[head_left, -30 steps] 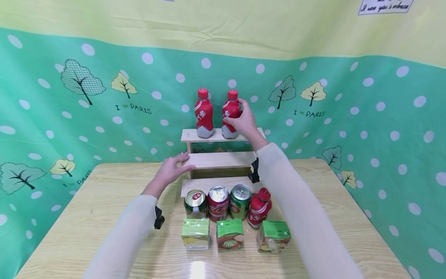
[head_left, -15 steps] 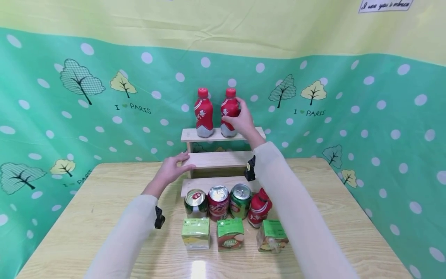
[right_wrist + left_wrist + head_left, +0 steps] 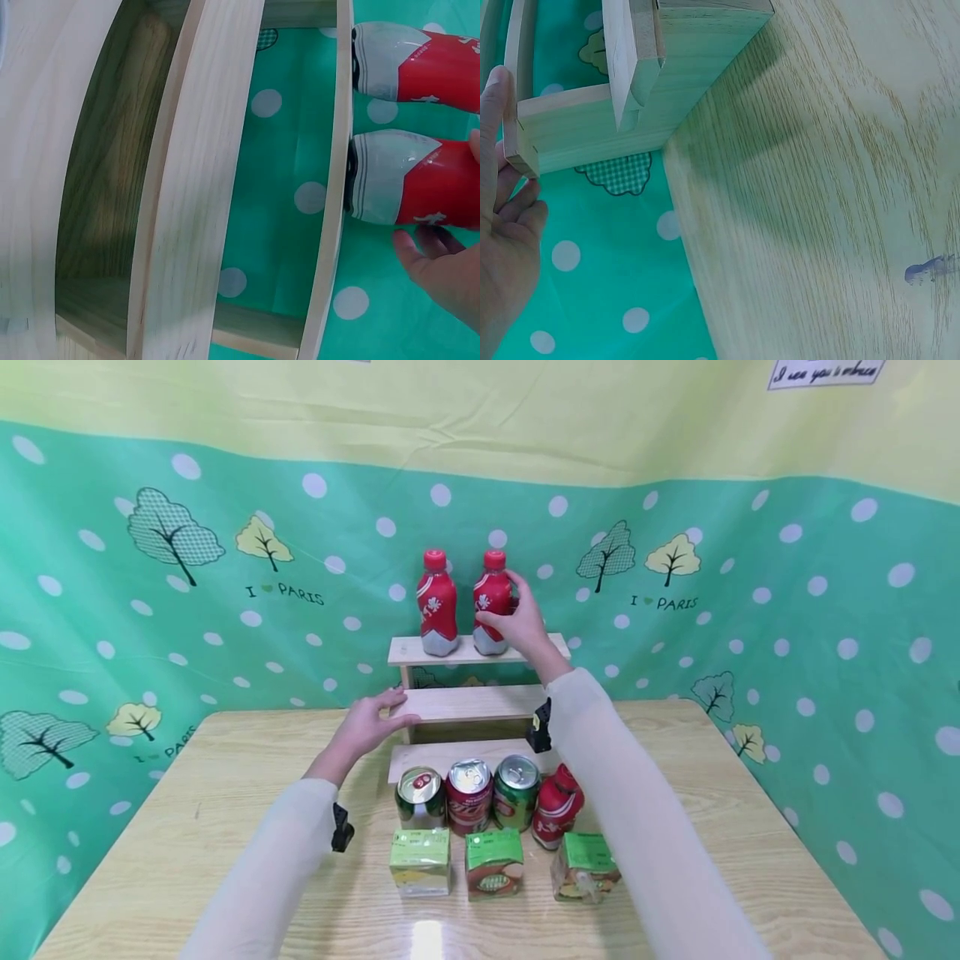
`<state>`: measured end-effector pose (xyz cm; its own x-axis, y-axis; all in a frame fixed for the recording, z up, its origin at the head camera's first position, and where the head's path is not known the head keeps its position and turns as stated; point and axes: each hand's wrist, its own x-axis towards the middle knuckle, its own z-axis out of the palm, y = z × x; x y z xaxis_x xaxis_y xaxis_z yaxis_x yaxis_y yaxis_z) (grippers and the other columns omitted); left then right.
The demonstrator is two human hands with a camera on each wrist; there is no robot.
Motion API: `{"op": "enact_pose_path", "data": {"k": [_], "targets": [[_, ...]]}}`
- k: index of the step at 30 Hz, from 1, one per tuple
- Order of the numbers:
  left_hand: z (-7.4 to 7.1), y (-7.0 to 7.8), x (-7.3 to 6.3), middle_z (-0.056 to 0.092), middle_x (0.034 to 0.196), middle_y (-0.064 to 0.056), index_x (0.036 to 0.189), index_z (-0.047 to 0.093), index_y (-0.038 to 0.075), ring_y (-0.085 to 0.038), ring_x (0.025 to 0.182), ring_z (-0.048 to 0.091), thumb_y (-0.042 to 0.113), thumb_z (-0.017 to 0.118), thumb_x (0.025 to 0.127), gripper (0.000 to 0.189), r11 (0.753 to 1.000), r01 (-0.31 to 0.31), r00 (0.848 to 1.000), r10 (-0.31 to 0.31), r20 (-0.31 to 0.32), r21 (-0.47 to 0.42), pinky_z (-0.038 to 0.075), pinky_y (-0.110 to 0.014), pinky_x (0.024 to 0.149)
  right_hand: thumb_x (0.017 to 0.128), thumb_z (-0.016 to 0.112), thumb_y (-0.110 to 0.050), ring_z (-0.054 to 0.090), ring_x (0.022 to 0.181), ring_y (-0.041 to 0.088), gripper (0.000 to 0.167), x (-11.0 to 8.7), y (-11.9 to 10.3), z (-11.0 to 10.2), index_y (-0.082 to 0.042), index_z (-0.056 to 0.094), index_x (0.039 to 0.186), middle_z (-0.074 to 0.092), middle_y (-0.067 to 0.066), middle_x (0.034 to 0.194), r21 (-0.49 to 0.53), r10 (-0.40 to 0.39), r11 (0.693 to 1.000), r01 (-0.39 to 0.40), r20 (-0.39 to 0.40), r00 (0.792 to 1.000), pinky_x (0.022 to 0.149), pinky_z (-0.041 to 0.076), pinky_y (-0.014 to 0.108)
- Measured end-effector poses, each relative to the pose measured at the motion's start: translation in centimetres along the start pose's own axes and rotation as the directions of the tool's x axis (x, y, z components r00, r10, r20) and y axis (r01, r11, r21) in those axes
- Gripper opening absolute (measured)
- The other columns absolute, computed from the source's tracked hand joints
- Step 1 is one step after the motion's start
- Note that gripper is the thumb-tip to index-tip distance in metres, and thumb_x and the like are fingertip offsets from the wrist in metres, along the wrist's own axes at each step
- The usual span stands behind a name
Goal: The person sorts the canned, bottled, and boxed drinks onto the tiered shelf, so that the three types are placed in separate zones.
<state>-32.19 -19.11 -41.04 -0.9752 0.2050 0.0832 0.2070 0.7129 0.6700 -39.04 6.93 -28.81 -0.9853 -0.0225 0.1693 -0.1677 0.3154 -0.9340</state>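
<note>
A three-tier wooden shelf [image 3: 480, 703] stands at the back of the table. My left hand [image 3: 365, 727] grips the left end of its middle board; the left wrist view shows the thumb and fingers round the board end [image 3: 523, 156]. On the top board, a red drink bottle [image 3: 492, 587] stands upright in the grip of my right hand [image 3: 522, 620]. To its left is a matching red bottle [image 3: 437, 610], also upright, with a small gap between them. In the right wrist view, the held bottle's grey base [image 3: 379, 180] sits at the top board [image 3: 330, 217].
In front of the shelf stand several drinks: a dark green can [image 3: 422, 806], a red can [image 3: 470, 806], a green can [image 3: 516, 797] and a tilted-looking red bottle [image 3: 557, 810]. Nearer are three juice boxes, yellow-green [image 3: 420, 864], brown-green [image 3: 495, 864] and one [image 3: 588, 860] partly behind the right sleeve.
My right hand has shifted the gripped bottle a little left along the top board, closer to the other bottle. The left hand stays on the shelf.
</note>
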Motion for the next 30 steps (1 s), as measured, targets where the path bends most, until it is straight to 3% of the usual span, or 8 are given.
{"op": "enact_pose_path", "data": {"k": [10,21,30], "targets": [[0.1,-0.1,0.0,0.037,0.149,-0.006,0.136,0.048,0.009,-0.030,0.142,0.026,0.051,0.066,0.081,0.071,1.000,-0.001,1.000,0.001,-0.002,-0.004,0.027,-0.048,0.114,0.080,0.075,-0.026,0.040,0.128,0.024,0.078,-1.0,0.0,-1.5,-0.024,0.028,0.143,0.041,0.006,0.140,-0.016,0.014,1.000,-0.015,-0.007,1.000,0.098,0.050,0.041],[0.0,0.0,0.0,0.036,0.150,-0.005,0.137,0.048,0.011,-0.031,0.142,0.025,0.055,0.065,0.080,0.074,1.000,0.019,1.000,-0.019,0.006,0.003,0.027,-0.049,0.114,0.082,0.072,-0.024,0.048,0.124,0.027,0.065,-2.9,-0.5,-3.0,-0.019,0.038,0.138,0.045,0.011,0.138,-0.068,-0.040,0.997,0.041,0.007,0.999,0.099,0.049,0.041],[0.1,-0.1,0.0,0.035,0.151,-0.005,0.138,0.047,0.012,-0.031,0.142,0.025,0.056,0.064,0.080,0.075,1.000,0.017,1.000,-0.018,0.011,0.010,0.027,-0.050,0.114,0.085,0.070,-0.030,0.052,0.121,0.027,0.056,-5.0,-0.6,-4.2,-0.017,0.046,0.133,0.050,0.013,0.135,-0.131,-0.056,0.989,0.066,0.080,0.995,0.098,0.050,0.042]]}}
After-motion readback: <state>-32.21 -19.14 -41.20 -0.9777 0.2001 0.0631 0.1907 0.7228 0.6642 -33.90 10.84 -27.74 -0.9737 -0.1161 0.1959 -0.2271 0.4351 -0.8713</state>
